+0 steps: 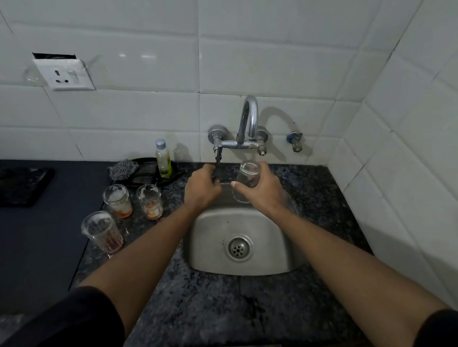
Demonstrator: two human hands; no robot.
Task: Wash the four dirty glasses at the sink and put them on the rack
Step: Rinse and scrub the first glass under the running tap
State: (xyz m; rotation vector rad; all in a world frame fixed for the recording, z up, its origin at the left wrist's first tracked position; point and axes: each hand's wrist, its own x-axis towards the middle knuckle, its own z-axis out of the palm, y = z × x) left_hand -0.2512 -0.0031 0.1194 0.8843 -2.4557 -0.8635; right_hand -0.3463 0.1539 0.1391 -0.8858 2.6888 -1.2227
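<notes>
Head view, kitchen sink: the right hand's fingers (pixel 272 181) curl around the wall of a clear glass (pixel 247 180), thumb on the near side and the other fingers wrapped behind, pressing it from both sides. The right hand (pixel 263 191) holds the glass tilted, its mouth turned up toward the tap spout (pixel 248 117), above the back edge of the steel sink (pixel 214 228). The left hand (pixel 201 187) closes its fingers on the dark tap lever (pixel 217 156) at the left valve; how tightly they pinch it cannot be told, as the knuckles hide the contact. No water stream can be made out.

The glass looks light, rigid and breakable, and likely to turn slippery once wet or soapy; a full wrap around the middle of its wall, as here, seems the safest hold, clear of the thin rim.

On the granite counter (pixel 195 298) left of the sink stand three more glasses, all upright with reddish dregs: a ribbed glass (pixel 102 233) nearest, and two small glasses (pixel 117 200) (pixel 150 201) side by side behind it. Near the wall sit a soap bottle (pixel 163 159) and a steel scrubber (pixel 122 169). No rack is in sight.
</notes>
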